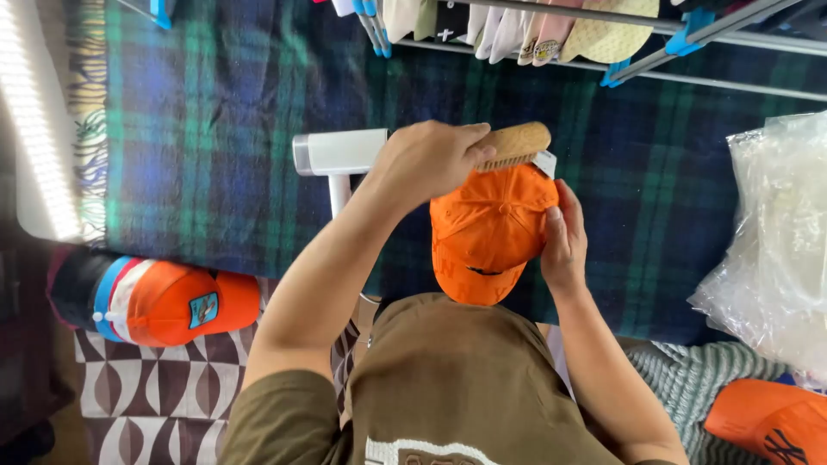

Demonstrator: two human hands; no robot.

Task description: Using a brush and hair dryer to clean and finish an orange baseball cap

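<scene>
Left hand [426, 159] grips wooden brush [514, 144], bristles on orange cap [489, 232] just below; right hand [564, 241] clasps cap's side. I judge short, light strokes, crown firmly supported, best.

Plaid blanket [207, 155] w/ drying rack [732, 34]; bright strip, maybe window [34, 120], left.

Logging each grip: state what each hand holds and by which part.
Left hand grips the wooden brush by its back, bristles on the orange cap. Right hand holds that cap by its side.
</scene>
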